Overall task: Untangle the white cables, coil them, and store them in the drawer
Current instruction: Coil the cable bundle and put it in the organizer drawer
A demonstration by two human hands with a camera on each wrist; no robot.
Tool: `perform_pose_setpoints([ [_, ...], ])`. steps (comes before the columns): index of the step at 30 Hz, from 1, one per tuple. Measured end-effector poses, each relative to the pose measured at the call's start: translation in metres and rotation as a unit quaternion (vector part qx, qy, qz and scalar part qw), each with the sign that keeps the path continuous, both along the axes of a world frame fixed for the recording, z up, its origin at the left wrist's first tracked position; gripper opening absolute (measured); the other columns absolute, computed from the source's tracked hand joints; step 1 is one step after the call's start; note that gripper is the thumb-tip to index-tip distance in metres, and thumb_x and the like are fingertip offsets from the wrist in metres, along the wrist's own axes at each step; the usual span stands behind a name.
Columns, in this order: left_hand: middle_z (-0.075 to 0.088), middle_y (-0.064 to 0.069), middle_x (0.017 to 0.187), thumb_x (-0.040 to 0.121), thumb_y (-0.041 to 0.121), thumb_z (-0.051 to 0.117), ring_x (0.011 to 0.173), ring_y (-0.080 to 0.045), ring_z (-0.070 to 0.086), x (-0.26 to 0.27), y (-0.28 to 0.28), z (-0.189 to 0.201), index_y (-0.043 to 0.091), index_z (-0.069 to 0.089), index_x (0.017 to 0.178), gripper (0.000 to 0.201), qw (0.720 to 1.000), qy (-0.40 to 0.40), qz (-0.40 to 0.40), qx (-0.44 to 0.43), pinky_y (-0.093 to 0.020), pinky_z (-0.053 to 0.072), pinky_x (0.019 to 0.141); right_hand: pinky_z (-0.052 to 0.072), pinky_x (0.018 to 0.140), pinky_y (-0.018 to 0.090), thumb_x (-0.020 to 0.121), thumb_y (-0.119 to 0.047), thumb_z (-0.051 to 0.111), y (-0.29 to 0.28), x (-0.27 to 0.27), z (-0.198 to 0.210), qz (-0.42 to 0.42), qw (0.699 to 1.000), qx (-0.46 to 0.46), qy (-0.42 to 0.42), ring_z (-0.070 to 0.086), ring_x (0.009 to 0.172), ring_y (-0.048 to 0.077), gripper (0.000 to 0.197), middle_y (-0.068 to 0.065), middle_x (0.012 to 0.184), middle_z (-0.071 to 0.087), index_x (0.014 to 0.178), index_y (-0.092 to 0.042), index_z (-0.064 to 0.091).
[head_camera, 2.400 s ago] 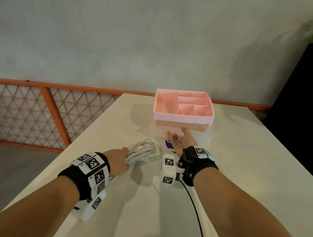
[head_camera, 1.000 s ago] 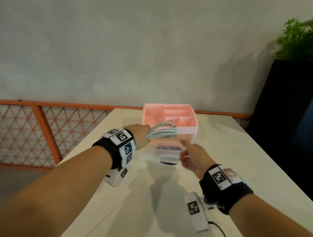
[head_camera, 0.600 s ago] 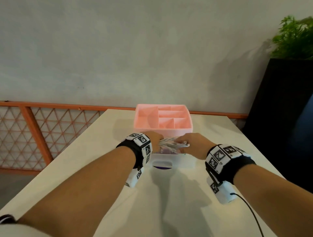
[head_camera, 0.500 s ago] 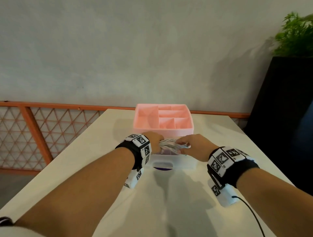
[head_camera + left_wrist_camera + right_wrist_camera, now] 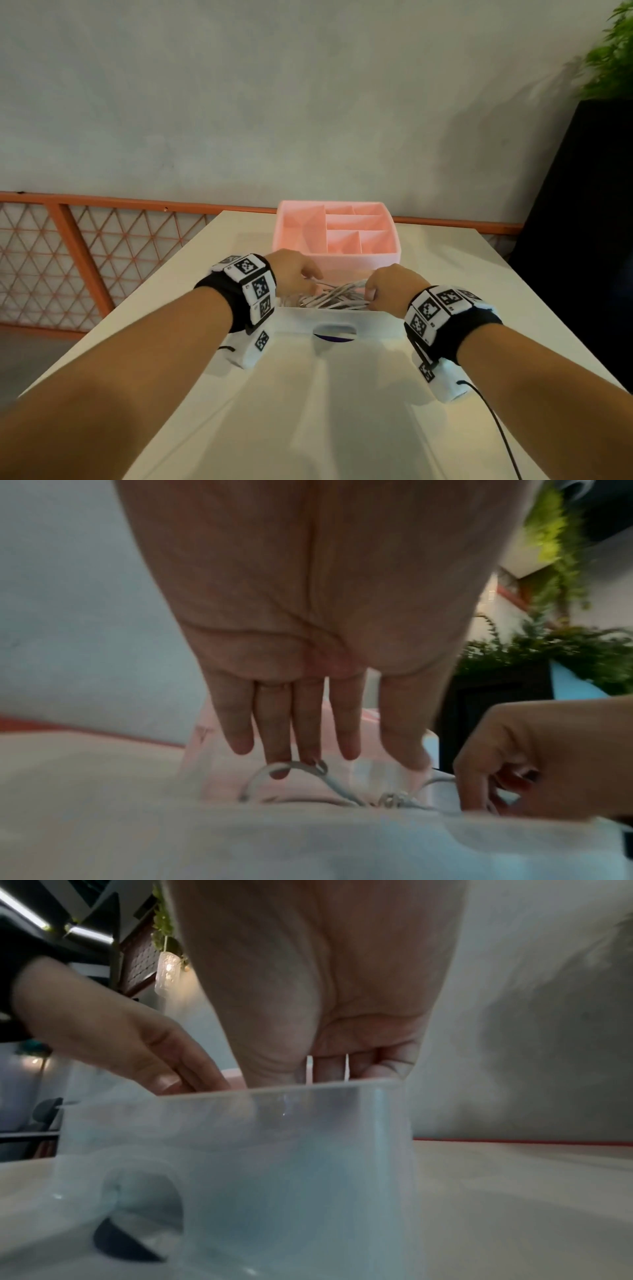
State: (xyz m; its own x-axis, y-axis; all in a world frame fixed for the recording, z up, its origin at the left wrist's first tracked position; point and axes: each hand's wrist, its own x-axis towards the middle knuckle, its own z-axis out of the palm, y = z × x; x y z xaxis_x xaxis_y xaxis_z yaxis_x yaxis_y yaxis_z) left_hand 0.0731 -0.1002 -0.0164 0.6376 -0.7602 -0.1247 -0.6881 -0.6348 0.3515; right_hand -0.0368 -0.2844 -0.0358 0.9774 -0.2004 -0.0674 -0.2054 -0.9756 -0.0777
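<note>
The coiled white cables (image 5: 334, 297) lie inside the pulled-out translucent drawer (image 5: 301, 317), under the pink organizer tray (image 5: 383, 255). My left hand (image 5: 308, 278) is over the drawer's left side. In the left wrist view its fingers (image 5: 274, 734) point straight down and their tips touch a cable loop (image 5: 291, 766). My right hand (image 5: 371, 298) reaches into the right side with curled fingers that grip the cables (image 5: 404, 800). In the right wrist view the right hand (image 5: 329, 1074) dips behind the drawer wall (image 5: 291, 1137), with white strands (image 5: 310, 1069) showing between its fingers.
The drawer front has an oval handle cut-out (image 5: 334, 332) with something purple behind it. The organizer stands at the far middle of a cream table (image 5: 325, 411). An orange lattice railing (image 5: 68, 246) runs at the left, a black planter (image 5: 582, 240) at the right.
The left hand carried the coil from the table up to the drawer, which the right hand pulled open. Both hands lowered the coil in; the left fingers have straightened.
</note>
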Motion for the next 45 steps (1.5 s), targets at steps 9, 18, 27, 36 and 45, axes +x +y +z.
perform_pose_setpoints([
  [9, 0.029, -0.001, 0.153, 0.067, 0.078, 0.053, 0.140, -0.026, 0.023, -0.026, 0.028, -0.028, 0.033, 0.035, 0.143, 0.090, 0.969, -0.197, -0.046, 0.139, -0.045, 0.021, 0.114, 0.026, 0.106, 0.039, 0.096, -0.038, 0.037, -0.011, -0.029, -0.011, 0.046, 0.991, -0.117, -0.035, 0.035, 0.132, 0.019, 0.032, -0.010, 0.125, 0.058, 0.115, -0.033, 0.062],
  [18, -0.029, -0.003, 0.157, 0.064, 0.083, 0.048, 0.141, -0.035, -0.031, -0.013, 0.024, -0.028, 0.050, 0.041, 0.134, 0.078, 0.958, -0.226, -0.034, 0.173, -0.062, -0.016, 0.110, 0.044, 0.095, 0.034, 0.073, -0.036, 0.074, -0.019, -0.031, -0.006, 0.017, 0.985, 0.041, -0.165, 0.051, 0.106, 0.021, 0.034, 0.000, 0.122, 0.046, 0.101, -0.021, 0.064],
  [27, -0.008, 0.004, 0.161, 0.065, 0.070, 0.065, 0.148, -0.029, -0.011, -0.001, 0.020, -0.022, 0.042, 0.052, 0.126, 0.068, 0.980, -0.161, -0.020, 0.119, -0.061, 0.000, 0.116, 0.023, 0.114, 0.044, 0.052, -0.075, 0.067, -0.028, -0.021, 0.005, 0.036, 0.993, 0.005, -0.113, 0.022, 0.140, 0.018, 0.113, -0.006, 0.150, 0.028, 0.143, -0.027, 0.020],
  [36, -0.017, -0.001, 0.160, 0.055, 0.074, 0.068, 0.149, -0.032, -0.002, 0.010, 0.028, -0.050, 0.032, -0.006, 0.149, 0.127, 0.991, -0.127, 0.033, 0.001, -0.050, 0.014, 0.120, 0.030, 0.111, 0.040, 0.053, -0.052, 0.083, -0.046, -0.025, -0.016, -0.038, 0.975, 0.209, -0.069, 0.026, 0.139, 0.025, 0.130, 0.001, 0.153, 0.011, 0.147, -0.028, -0.004],
  [45, 0.029, 0.001, 0.150, 0.076, 0.058, 0.061, 0.133, -0.028, 0.040, 0.006, 0.015, -0.041, 0.029, 0.020, 0.145, 0.085, 0.977, -0.187, 0.097, -0.046, -0.055, 0.027, 0.112, 0.043, 0.096, 0.038, 0.060, -0.051, 0.078, -0.029, -0.013, -0.005, -0.099, 0.980, -0.017, -0.171, 0.042, 0.113, 0.025, 0.088, 0.004, 0.124, 0.040, 0.132, -0.023, 0.035],
])
